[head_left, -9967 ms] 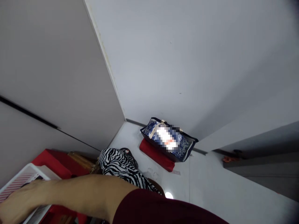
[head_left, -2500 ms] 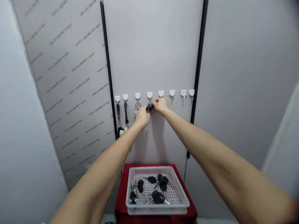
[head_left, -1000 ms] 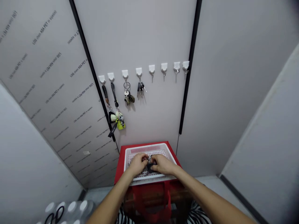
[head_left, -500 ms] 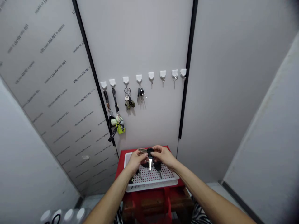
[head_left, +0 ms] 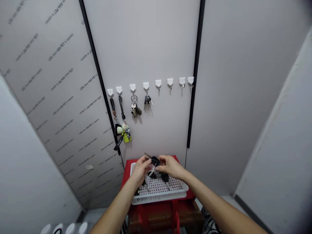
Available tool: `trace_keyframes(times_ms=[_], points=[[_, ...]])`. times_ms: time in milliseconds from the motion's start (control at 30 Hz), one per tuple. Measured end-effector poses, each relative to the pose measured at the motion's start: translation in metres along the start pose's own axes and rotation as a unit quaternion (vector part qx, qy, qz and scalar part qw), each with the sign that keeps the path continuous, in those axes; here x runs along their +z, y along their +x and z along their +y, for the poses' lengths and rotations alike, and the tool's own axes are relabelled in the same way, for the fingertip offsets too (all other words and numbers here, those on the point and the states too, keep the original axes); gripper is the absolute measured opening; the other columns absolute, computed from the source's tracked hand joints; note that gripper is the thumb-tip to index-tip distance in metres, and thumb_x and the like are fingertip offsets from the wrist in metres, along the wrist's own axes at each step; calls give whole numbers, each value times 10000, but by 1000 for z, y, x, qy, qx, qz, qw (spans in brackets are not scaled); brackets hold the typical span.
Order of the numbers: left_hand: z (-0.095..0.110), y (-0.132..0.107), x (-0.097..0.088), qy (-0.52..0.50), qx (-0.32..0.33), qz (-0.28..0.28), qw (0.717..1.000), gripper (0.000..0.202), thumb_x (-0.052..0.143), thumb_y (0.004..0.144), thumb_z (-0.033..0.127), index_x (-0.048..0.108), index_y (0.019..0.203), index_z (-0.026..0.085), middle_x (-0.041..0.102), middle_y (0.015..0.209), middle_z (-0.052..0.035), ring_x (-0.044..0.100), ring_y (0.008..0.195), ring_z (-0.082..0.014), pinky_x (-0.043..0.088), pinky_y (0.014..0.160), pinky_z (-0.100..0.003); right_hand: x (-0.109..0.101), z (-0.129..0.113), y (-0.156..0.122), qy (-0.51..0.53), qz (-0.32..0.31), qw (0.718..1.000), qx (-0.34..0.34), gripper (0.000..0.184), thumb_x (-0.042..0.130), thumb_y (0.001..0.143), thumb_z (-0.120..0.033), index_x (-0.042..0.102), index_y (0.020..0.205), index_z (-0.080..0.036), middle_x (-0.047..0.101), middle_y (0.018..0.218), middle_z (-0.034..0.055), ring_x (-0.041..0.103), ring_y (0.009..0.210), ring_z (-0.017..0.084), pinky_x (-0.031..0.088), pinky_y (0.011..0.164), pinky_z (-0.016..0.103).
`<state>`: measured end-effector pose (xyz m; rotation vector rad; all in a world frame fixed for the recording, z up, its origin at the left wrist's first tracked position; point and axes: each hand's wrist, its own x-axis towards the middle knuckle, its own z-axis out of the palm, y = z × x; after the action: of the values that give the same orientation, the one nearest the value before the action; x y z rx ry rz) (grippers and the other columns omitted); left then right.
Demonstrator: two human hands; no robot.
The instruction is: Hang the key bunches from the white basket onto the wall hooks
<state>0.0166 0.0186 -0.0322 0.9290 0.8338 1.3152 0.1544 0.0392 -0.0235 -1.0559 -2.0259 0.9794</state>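
Between my two hands is a bunch of black-headed keys point(head_left: 155, 160), held above a white perforated basket point(head_left: 161, 197). My left hand point(head_left: 141, 168) pinches the bunch from the left, and one blade points up and left past its fingers. From the right, my right hand point(head_left: 170, 166) has its thumb and fingers closed on the same bunch; another blade slants down toward the basket. Below them more black keys point(head_left: 164, 177) lie in the basket, partly covered by my hands. A further key point(head_left: 145, 186) rests near its left side.
On the wall is a row of white hooks point(head_left: 146, 86). Key straps with a yellow-green charm point(head_left: 127, 136), a ringed key bunch point(head_left: 135, 109) and small black keys point(head_left: 147, 100) hang from the left ones. The basket stands on a red surface point(head_left: 126, 172). White-topped containers point(head_left: 70, 228) sit lower left.
The keys have turned in my fingers: the blade that hung straight down now slants left, and the other points more steeply up. The view has shifted slightly.
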Motion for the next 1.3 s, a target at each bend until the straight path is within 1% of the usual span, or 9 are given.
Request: trace_keyframes(times_ms=[167,300,400,467,633,767,967,1133,1300], points=[[9,0,1,16,1,9,1000,403,611,495,202,428,852,175,483,617,38,460,518,-55,328,473,-166,-5,-11,0,-108,10,994,-21,156,539,540,-206,564,680,-141,428,512,-43,344,484,52,252,433,152],[19,0,-1,24,2,-23,999,371,603,498,164,446,833,149,471,577,40,450,496,-49,309,447,-156,-11,-16,-1,-57,-48,997,-22,169,532,557,-241,541,687,-134,423,508,-46,356,475,48,269,430,148],[27,-2,-1,11,16,-23,1000,298,597,501,137,467,770,135,477,574,39,446,496,-38,320,467,-153,-18,-18,-1,19,-130,991,14,164,470,613,-262,508,699,-127,447,518,-37,402,453,53,305,425,154],[30,-3,0,22,12,-26,999,252,586,518,136,477,745,129,482,577,34,448,501,-37,330,481,-157,-21,-18,1,31,-151,988,29,157,447,628,-260,498,694,-126,460,510,-33,420,441,57,317,422,158],[29,-6,4,62,6,-37,997,257,577,493,82,493,734,113,502,609,15,460,532,-49,336,490,-162,-23,-17,5,-27,-61,997,27,152,445,620,-247,513,646,-114,446,461,-35,382,414,47,282,398,147],[32,-5,5,55,26,-25,998,259,561,483,59,499,728,117,497,607,23,456,527,-43,333,495,-158,-23,-23,3,-78,-90,993,3,169,499,545,-177,547,698,-123,447,482,-49,358,431,39,255,400,138],[42,-6,-4,32,39,7,999,250,559,489,77,498,725,130,497,608,31,436,486,-25,328,484,-156,-28,-39,2,-140,-55,988,-29,148,506,558,-226,548,665,-134,435,474,-48,357,443,52,262,425,158],[42,-4,-7,109,27,25,993,243,559,466,70,492,693,127,521,645,3,494,594,-84,368,580,-214,-29,-42,8,-171,44,979,-98,68,468,561,-123,530,583,-140,458,640,-5,399,567,69,305,533,170],[41,-2,11,223,77,-52,970,235,530,486,54,492,705,132,542,712,-19,490,694,-115,365,648,-233,-21,-47,12,-175,58,977,-109,123,415,530,-62,508,561,-137,455,615,-8,388,561,67,296,527,168]])
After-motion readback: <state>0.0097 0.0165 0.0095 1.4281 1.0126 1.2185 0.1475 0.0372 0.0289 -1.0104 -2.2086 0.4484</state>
